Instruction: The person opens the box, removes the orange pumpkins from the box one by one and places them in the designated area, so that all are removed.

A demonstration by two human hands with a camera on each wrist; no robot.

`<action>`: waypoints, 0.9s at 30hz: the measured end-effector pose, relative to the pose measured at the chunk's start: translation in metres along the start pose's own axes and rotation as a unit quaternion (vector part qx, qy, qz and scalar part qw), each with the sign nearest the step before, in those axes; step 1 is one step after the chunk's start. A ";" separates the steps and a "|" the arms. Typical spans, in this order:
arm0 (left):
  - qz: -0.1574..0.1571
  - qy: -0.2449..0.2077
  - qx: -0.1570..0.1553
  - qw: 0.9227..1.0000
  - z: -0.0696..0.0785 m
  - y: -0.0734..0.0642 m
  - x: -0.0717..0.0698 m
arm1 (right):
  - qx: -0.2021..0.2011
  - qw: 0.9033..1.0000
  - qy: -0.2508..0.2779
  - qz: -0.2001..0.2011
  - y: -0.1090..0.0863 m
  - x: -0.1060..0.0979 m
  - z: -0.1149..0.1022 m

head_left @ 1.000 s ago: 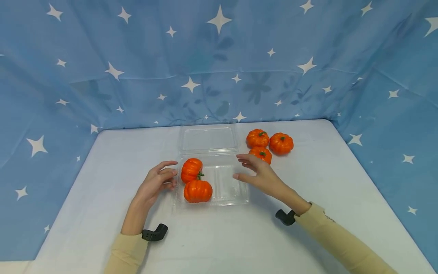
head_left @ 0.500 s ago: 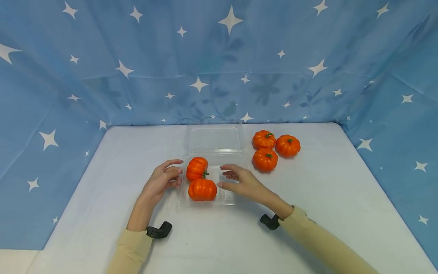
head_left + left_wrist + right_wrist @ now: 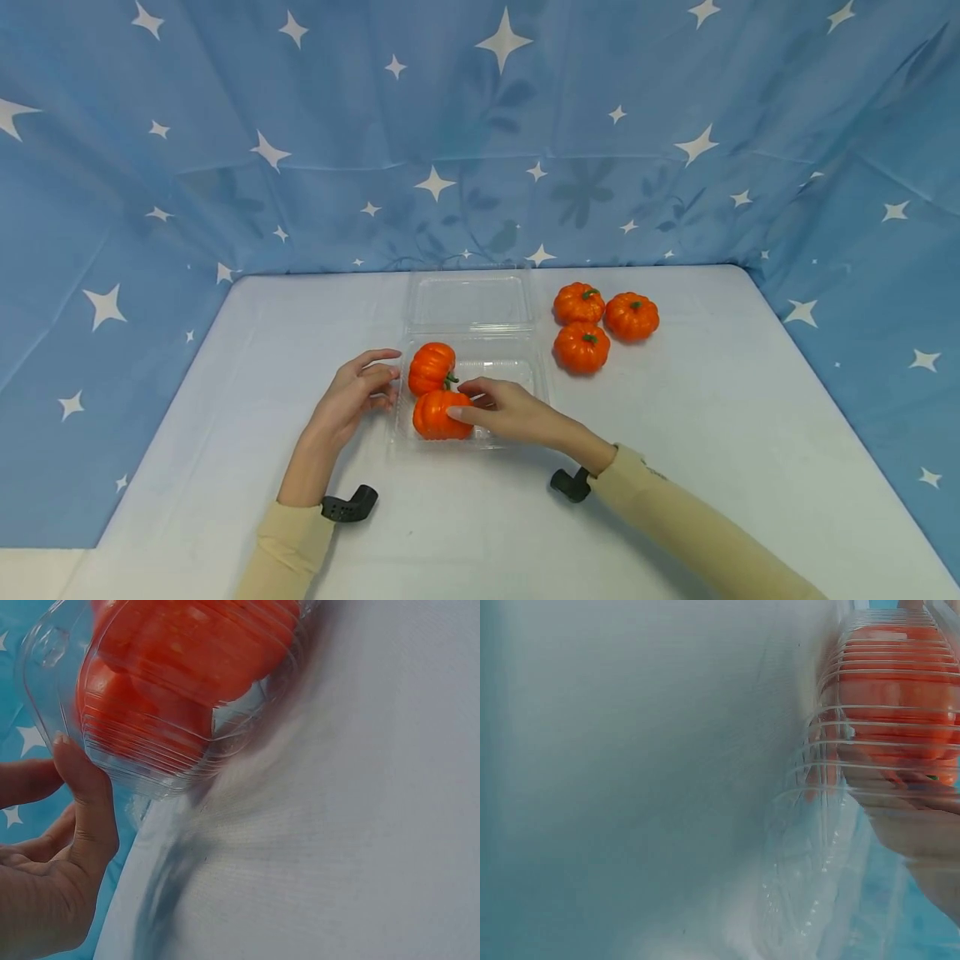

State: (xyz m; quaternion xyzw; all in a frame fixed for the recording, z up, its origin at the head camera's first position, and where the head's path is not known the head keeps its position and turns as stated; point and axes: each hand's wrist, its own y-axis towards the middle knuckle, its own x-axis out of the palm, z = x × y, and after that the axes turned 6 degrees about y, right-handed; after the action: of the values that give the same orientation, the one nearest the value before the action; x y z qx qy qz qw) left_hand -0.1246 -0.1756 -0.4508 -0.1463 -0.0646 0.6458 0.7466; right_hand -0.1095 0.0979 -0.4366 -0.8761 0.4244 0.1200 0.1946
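Note:
A clear plastic clamshell container [image 3: 512, 373] lies with its lid [image 3: 471, 302] folded back. Inside, on the left, are two orange pumpkins: the back pumpkin [image 3: 431, 367] and the front pumpkin [image 3: 437, 417], both tipped on their sides. My left hand [image 3: 348, 396] is at the container's left edge; the left wrist view has a bent thumb [image 3: 84, 776] on the rim, another finger close behind it. My right hand [image 3: 517, 414] reaches into the container and grips the front pumpkin, thumb across its near face, fingers behind. Through the ribbed wall in the right wrist view, fingers lie against this pumpkin [image 3: 900, 697].
Three more pumpkins stand grouped to the right of the lid: one at the back [image 3: 577, 303], one at the right [image 3: 632, 317], one in front [image 3: 581, 348]. A white cloth [image 3: 712, 433] covers the table. A blue star-patterned curtain [image 3: 337, 125] hangs behind.
My right hand has moved left across the container onto the front pumpkin and taken hold of it. The left hand stays at the left rim. The head view has shifted slightly.

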 end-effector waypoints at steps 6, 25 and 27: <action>-0.004 -0.004 0.004 1.000 -0.002 0.000 0.000 | 0.008 1.000 -0.016 -0.010 0.005 0.002 -0.001; -0.011 -0.010 0.012 1.000 -0.002 -0.001 -0.001 | -0.031 0.998 -0.015 -0.044 0.007 0.003 -0.002; -0.012 -0.011 0.011 1.000 -0.003 -0.001 -0.001 | -0.034 0.998 -0.010 -0.049 0.007 0.003 -0.002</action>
State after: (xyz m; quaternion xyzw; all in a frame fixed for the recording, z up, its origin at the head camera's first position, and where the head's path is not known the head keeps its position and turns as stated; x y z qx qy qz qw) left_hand -0.1230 -0.1772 -0.4530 -0.1298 -0.0674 0.6388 0.7553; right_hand -0.1135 0.0909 -0.4382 -0.9008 0.3746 0.1339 0.1744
